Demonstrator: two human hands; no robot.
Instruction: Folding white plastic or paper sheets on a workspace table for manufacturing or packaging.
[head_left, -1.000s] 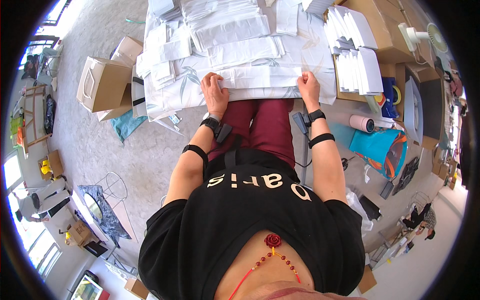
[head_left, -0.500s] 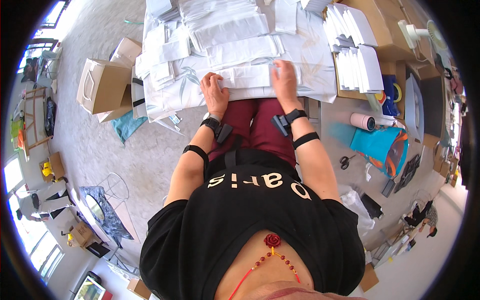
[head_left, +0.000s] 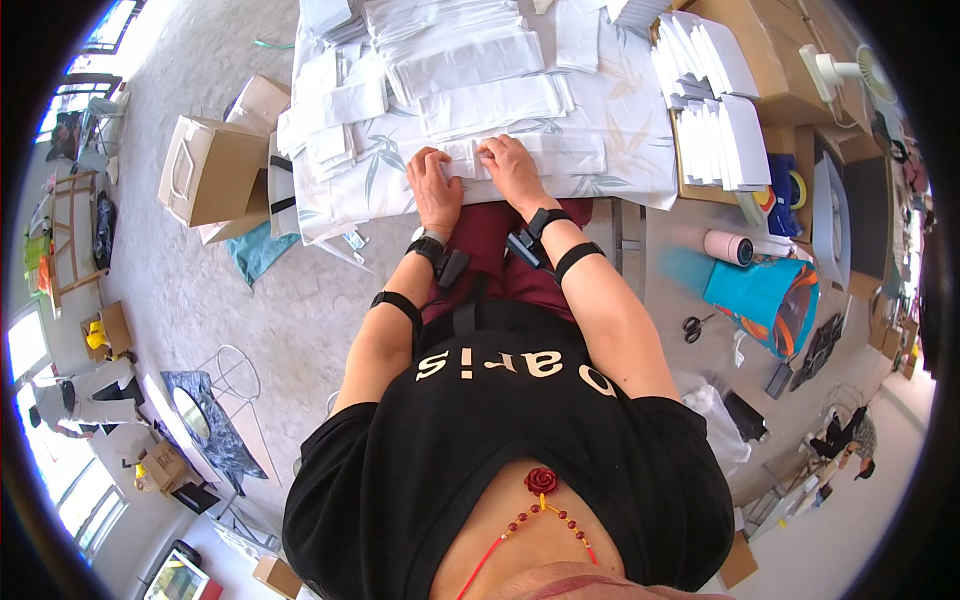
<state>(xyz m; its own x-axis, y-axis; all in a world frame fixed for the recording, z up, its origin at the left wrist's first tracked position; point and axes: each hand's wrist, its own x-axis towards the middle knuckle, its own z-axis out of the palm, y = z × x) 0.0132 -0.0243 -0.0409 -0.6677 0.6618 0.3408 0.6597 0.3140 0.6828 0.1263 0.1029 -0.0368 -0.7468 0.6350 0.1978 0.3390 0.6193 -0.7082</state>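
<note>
Seated at a table (head_left: 640, 180) draped in pale leaf-print cloth, grey floor around, cardboard boxes (head_left: 205, 170) at the left. Left hand (head_left: 435, 190) and right hand (head_left: 510, 165) pressed flat, close together, on a folded white paper bag (head_left: 530, 155) at the near table edge; grasp hard to tell. Beyond, flat white stacks (head_left: 470, 70), top rows cut off by the rim. Smooth, creased paper, long rectangles.

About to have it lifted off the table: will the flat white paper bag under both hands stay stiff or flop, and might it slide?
The flat white paper bag is thin, so it will probably droop when lifted. It looks light. It lies on a smooth patterned cloth, so it may slide when pushed.
</note>
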